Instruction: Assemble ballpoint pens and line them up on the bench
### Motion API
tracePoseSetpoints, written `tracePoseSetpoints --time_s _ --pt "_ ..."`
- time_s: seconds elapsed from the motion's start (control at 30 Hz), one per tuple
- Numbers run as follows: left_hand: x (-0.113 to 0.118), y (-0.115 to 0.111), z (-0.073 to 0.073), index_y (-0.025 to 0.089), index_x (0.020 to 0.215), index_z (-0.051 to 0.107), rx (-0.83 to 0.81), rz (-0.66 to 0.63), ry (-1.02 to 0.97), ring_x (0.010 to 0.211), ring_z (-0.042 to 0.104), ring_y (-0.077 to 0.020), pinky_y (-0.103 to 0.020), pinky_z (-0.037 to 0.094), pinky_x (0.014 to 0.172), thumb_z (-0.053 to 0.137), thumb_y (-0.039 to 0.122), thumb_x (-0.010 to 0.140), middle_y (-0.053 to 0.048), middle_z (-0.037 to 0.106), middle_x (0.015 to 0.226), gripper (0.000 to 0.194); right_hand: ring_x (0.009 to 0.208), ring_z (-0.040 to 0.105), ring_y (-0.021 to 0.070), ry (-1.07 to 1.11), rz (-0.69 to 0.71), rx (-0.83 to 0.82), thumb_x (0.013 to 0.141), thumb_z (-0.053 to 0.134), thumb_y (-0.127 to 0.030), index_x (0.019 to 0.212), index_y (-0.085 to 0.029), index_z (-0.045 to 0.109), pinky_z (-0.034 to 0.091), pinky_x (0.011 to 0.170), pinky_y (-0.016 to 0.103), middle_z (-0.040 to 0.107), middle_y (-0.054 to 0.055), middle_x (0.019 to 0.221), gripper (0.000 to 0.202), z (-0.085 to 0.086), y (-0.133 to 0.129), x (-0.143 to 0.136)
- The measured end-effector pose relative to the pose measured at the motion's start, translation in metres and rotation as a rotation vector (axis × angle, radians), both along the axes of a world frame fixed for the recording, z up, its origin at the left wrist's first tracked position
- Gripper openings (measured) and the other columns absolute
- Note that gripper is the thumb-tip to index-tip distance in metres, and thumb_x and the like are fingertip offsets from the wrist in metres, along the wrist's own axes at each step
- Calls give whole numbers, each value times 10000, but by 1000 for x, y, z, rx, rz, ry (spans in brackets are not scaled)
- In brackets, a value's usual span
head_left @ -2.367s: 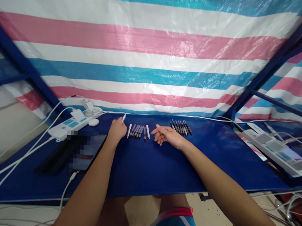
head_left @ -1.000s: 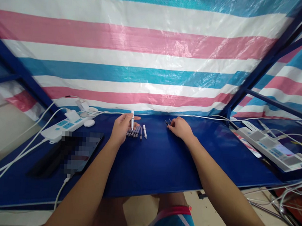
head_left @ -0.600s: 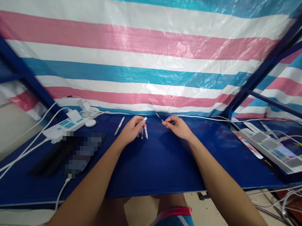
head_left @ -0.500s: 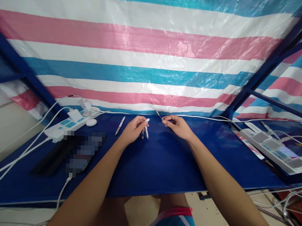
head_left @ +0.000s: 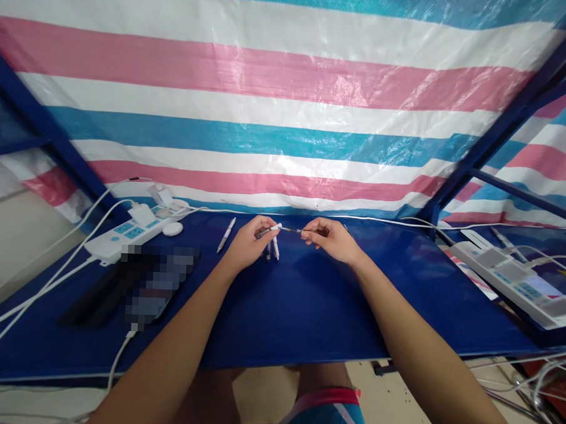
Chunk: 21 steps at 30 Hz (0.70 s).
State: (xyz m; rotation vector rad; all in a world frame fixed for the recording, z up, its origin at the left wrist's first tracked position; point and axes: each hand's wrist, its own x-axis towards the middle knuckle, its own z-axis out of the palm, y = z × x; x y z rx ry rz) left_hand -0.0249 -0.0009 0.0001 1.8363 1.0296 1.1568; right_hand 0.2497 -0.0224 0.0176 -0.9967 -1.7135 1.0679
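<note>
My left hand (head_left: 250,242) pinches a white pen barrel (head_left: 275,227), its end pointing right. From the other side, my right hand (head_left: 332,240) grips a thin pen refill (head_left: 292,230) between thumb and fingers. The refill's far end meets the barrel's end; whether it is inside, I cannot tell. Just beneath the left fingers, a white pen (head_left: 276,248) and a darker pen (head_left: 268,254) lie on the blue tabletop (head_left: 302,306), partly covered by the hand. Another white and grey pen (head_left: 226,236) lies to the left of that hand.
On the left are a white power strip (head_left: 117,239) with plugs, a round white piece (head_left: 172,229) and a blurred phone-like device (head_left: 162,288) on a cable. A second power strip (head_left: 518,285) sits at right. A striped sheet (head_left: 286,137) hangs behind.
My right hand has turned the refill from slanting up and away to nearly level, bringing its end to the barrel. My left hand has tilted the barrel towards it.
</note>
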Motion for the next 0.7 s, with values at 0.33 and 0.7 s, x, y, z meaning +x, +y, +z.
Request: tracePoseSetpoints --time_s 0.33,0.7 --pt "-1 -4 5 240 1104 705 28 -8 55 1058 749 -236 -379 572 990 746 501 950 -60 788 1125 306 742 656 182 -18 -19 64 894 826 -553 994 -204 746 519 636 304 729 41 837 372 -3 3 3" --pt "-3 -3 3 252 1102 718 55 45 91 1077 761 -254 -408 587 1000 741 490 949 -60 802 1121 284 751 667 192 9 -86 70 879 828 -583 1015 -213 758 541 632 310 744 50 869 399 0 5 5"
